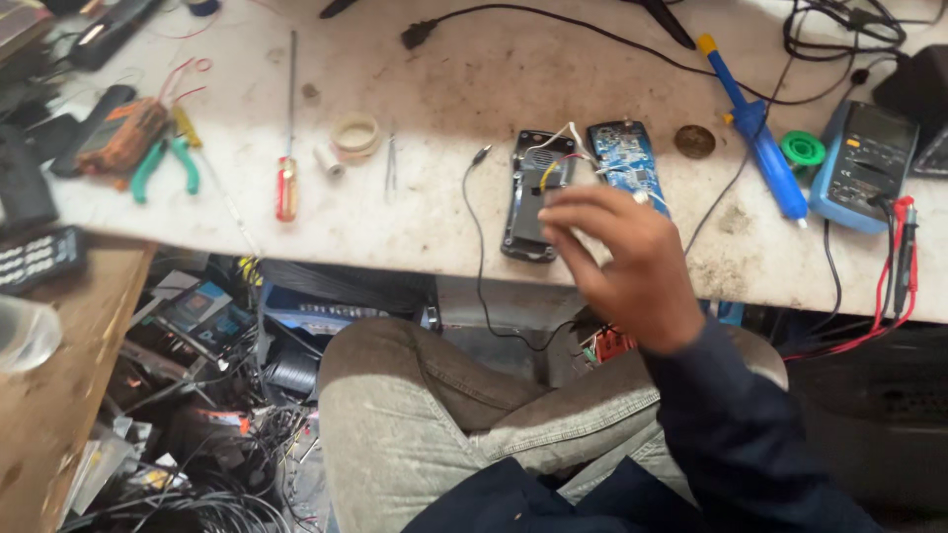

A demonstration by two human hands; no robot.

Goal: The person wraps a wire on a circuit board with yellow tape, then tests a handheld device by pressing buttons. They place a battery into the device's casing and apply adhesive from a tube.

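Opened handset being worked on at the table [444, 89].
Right hand [632, 262] is being held over black casing [533, 202]; circuit board [624, 163] at two o'clock; fingers blurred, grip cannot be told.

The right hand [622, 262] is motion-blurred, so its fingers smear together and whether they pinch anything cannot be told. It covers the lower corner of the open black handset shell [533, 197] and part of the thin wires running to the blue circuit board [624, 163]. The left hand is out of view. At the left edge a dark keypad device [35, 259] and a clear plastic cup [22, 334] are cut off — at the right edge, a black object [918, 84] behind the blue multimeter [864, 163] too.
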